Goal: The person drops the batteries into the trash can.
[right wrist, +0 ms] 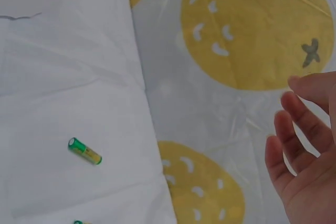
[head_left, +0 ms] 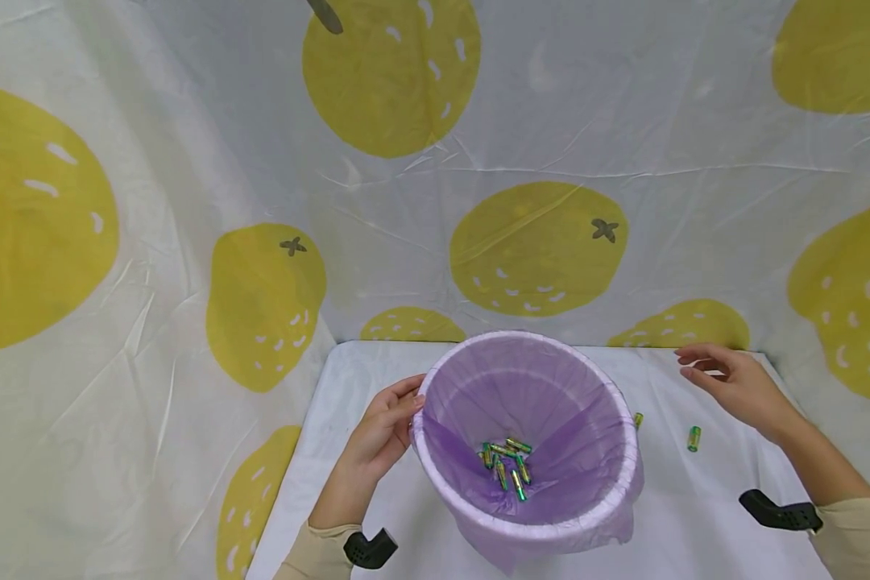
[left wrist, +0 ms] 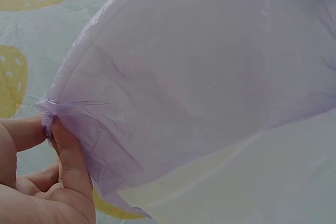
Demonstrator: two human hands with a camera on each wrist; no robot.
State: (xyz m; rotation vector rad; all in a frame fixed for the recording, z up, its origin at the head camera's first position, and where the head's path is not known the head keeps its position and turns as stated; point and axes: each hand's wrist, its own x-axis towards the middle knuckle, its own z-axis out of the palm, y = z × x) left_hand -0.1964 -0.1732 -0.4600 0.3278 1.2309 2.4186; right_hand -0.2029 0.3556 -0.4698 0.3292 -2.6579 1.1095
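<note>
A round bin [head_left: 525, 528] lined with a thin purple plastic bag [head_left: 551, 475] is tilted so that its inside faces the head camera. Several green and gold batteries [head_left: 503, 463] lie in a loose pile at its bottom. My left hand [head_left: 380, 431] holds the bin by its left rim; in the left wrist view, thumb and fingers pinch a gathered bit of the bag [left wrist: 50, 111] there. Over the table's back right side my right hand [head_left: 743, 391] is raised with loosely bent fingers and nothing in them. One battery [head_left: 693, 438] lies on the table below it.
Another battery [head_left: 638, 420] shows beside the bin's right edge, partly hidden by it. A white cloth covers the table [head_left: 377, 362]. Hanging sheets [head_left: 377, 242] printed with yellow fruit enclose the back and sides.
</note>
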